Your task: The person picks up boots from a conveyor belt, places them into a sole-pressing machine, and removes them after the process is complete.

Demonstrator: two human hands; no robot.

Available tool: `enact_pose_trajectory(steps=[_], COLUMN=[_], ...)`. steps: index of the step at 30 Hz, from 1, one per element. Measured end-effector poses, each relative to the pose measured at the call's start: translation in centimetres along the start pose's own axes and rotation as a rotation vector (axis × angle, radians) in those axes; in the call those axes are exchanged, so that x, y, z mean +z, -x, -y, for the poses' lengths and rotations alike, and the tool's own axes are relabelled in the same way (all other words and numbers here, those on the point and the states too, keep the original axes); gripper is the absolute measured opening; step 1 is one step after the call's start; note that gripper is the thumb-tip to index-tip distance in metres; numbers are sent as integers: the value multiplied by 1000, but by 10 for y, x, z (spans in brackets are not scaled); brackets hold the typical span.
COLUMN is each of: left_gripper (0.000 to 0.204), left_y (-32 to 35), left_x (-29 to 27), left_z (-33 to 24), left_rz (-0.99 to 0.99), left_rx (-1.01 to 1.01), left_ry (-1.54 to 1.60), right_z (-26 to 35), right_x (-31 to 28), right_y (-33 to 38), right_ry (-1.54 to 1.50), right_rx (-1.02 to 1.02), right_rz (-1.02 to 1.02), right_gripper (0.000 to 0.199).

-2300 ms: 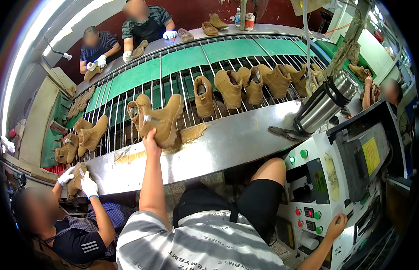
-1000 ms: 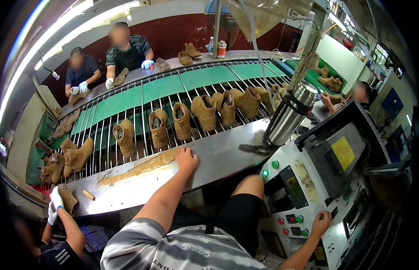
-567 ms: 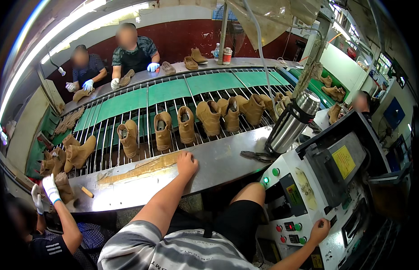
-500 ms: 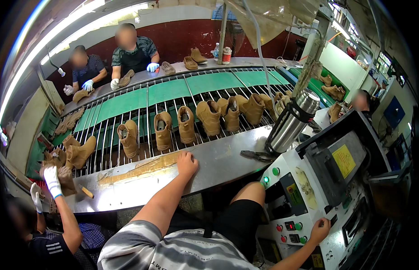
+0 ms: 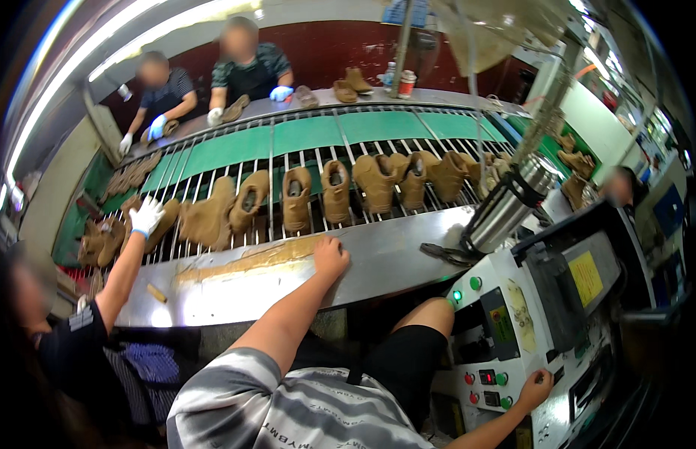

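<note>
My left hand (image 5: 331, 256) rests loosely curled on the metal ledge (image 5: 378, 258), beside a strip of brown tape (image 5: 247, 258); nothing shows in its fingers. Past it, several tan boots (image 5: 336, 191) stand in a row on the metal bars of a conveyor (image 5: 271, 161). My right hand (image 5: 537, 391) is over the white control panel (image 5: 479, 404) of a machine. Its fingers are closed on something small and dark that I cannot make out. Red and green push buttons (image 5: 501, 379) sit to the left of this hand.
A steel flask (image 5: 505, 213) and dark pliers-like tool (image 5: 446, 254) stand and lie by the machine. At left a co-worker's white-gloved hand (image 5: 146, 217) reaches over boots. Two people work behind the green belt (image 5: 307, 131). A tan stick-like piece (image 5: 156, 292) lies on the ledge.
The co-worker at left has reached forward along the row, and a tan boot now stands on its side of the others. My view has shifted slightly; both my hands keep their places.
</note>
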State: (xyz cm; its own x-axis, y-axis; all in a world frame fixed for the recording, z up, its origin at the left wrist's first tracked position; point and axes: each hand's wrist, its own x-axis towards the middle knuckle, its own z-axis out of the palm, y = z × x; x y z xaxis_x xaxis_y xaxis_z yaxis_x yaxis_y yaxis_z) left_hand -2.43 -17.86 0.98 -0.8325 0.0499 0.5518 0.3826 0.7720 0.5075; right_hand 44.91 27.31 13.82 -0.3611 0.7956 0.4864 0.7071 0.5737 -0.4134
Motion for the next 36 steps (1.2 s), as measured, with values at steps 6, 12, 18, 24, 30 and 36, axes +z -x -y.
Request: enact_pose_trajectory(steps=[6, 12, 18, 24, 30, 36], left_gripper=[16, 14, 11, 26, 64, 92], left_y=[6, 18, 3, -42, -71, -95], left_x=[-1, -43, -156, -272, -231, -159], left_z=[2, 24, 147, 295, 229, 242], left_rz=[-24, -16, -511, -524, 8, 134], left_rx=[-9, -466, -565, -634, -79, -348], left_ry=[66, 575, 372, -129, -134, -311], right_z=[-24, 4, -11, -18, -29, -23], right_x=[5, -15, -5, 8, 11, 5], right_y=[-5, 5, 3, -4, -6, -7], right_ry=[59, 53, 115, 58, 94, 102], right_rx=[-20, -88, -93, -142, -72, -136], right_rz=[7, -36, -42, -35, -27, -52], right_gripper=[8, 22, 25, 26, 25, 24])
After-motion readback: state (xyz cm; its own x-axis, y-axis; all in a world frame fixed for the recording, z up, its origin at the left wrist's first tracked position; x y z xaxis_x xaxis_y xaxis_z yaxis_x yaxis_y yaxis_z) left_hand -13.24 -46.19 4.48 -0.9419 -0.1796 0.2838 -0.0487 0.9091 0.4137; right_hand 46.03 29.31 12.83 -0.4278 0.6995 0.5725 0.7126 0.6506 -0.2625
